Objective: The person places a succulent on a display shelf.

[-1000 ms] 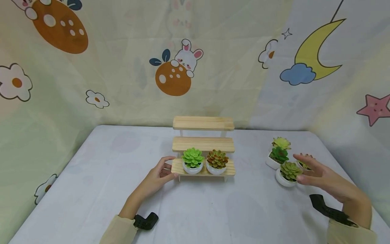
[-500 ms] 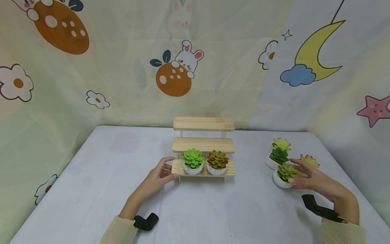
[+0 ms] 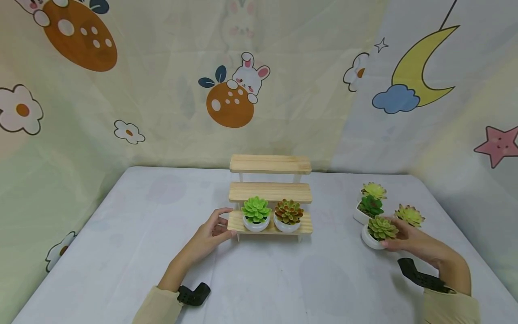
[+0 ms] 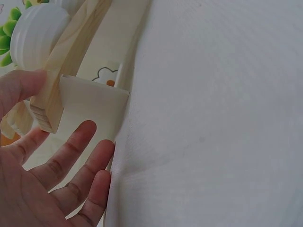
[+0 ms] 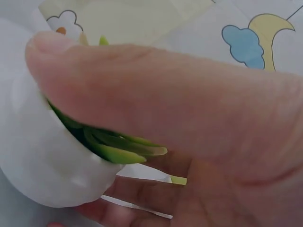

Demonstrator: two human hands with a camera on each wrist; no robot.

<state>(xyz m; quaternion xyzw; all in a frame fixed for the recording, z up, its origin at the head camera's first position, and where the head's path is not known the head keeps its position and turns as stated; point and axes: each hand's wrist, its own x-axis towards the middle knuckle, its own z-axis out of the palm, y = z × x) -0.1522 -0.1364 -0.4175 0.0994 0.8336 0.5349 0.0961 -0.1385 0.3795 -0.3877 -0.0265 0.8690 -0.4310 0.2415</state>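
A three-tier wooden shelf stand is at the middle of the table. My left hand holds the left end of its lowest board; the left wrist view has the thumb on one face and the index finger at the other edge, the other fingers spread. A bright green potted succulent and a reddish-brown one sit on that board. At the right, my right hand grips a light green succulent in a round white pot. Its thumb crosses the pot's rim in the right wrist view; some fingertips are hidden.
Behind the gripped pot stand a dark green succulent in a white pot and a yellow-green one. Another yellow-green succulent is just beyond the right hand. A white cloth covers the table; a printed curtain rises behind.
My right hand has moved left and closed round the light green succulent's pot, which shifted slightly left. The yellow-green succulent behind the hand has come into fuller view. My left hand stays put.
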